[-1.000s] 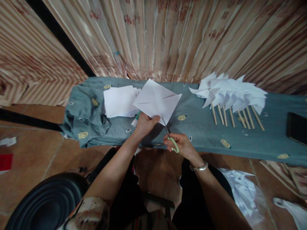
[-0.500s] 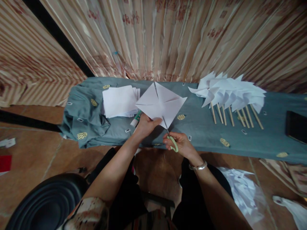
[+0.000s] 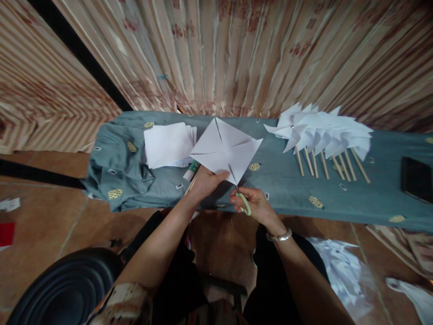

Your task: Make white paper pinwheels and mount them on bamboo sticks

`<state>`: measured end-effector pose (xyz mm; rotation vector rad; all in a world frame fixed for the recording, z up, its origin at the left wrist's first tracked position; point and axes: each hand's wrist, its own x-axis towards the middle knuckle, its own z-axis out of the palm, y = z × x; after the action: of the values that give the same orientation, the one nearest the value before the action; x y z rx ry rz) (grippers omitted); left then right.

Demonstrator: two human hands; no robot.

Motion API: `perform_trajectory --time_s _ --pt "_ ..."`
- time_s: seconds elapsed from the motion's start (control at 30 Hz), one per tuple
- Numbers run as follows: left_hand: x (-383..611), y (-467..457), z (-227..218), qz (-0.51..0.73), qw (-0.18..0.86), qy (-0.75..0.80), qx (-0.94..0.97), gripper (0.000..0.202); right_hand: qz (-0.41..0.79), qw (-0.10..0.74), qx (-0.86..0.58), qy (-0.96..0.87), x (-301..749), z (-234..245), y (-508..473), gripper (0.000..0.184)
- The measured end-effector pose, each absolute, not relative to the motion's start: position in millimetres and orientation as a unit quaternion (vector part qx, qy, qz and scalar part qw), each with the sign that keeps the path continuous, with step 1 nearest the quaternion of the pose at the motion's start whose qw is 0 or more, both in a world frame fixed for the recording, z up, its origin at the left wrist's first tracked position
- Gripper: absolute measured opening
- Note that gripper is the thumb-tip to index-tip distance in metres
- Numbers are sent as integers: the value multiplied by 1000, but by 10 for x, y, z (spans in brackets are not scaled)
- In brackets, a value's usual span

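My left hand [image 3: 204,183] pinches the near edge of a white creased paper square [image 3: 225,149] and holds it up over the grey-green cloth [image 3: 280,183]. The square shows slits running from its corners toward the middle. My right hand [image 3: 255,204] is closed round the pale green handles of scissors [image 3: 241,196], whose blades point up into the paper's near corner. A silver bangle sits on my right wrist.
A stack of white paper sheets [image 3: 167,144] lies to the left, with a glue stick [image 3: 191,170] beside it. Several paper pinwheels on wooden sticks [image 3: 321,135] lie at the right. A dark phone [image 3: 416,179] lies far right. A black round stool [image 3: 64,293] and paper scraps [image 3: 341,266] are on the floor.
The paper square has turned a little in my left hand and shifted right. The scissors' blades have drawn back toward its near corner; a slit now shows at the top.
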<state>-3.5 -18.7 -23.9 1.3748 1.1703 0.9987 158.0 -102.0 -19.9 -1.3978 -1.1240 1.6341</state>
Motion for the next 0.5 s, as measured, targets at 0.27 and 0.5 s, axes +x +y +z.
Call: perform_trajectory --time_s 0.27,0.5 --pt "-62 -180 -250 415 543 470 559 31 626 351 -546 -432 1554 -189 -1011 42" --pt "-20 -251 -199 401 572 449 558 18 605 361 -545 -454 1574 -188 -1019 40"
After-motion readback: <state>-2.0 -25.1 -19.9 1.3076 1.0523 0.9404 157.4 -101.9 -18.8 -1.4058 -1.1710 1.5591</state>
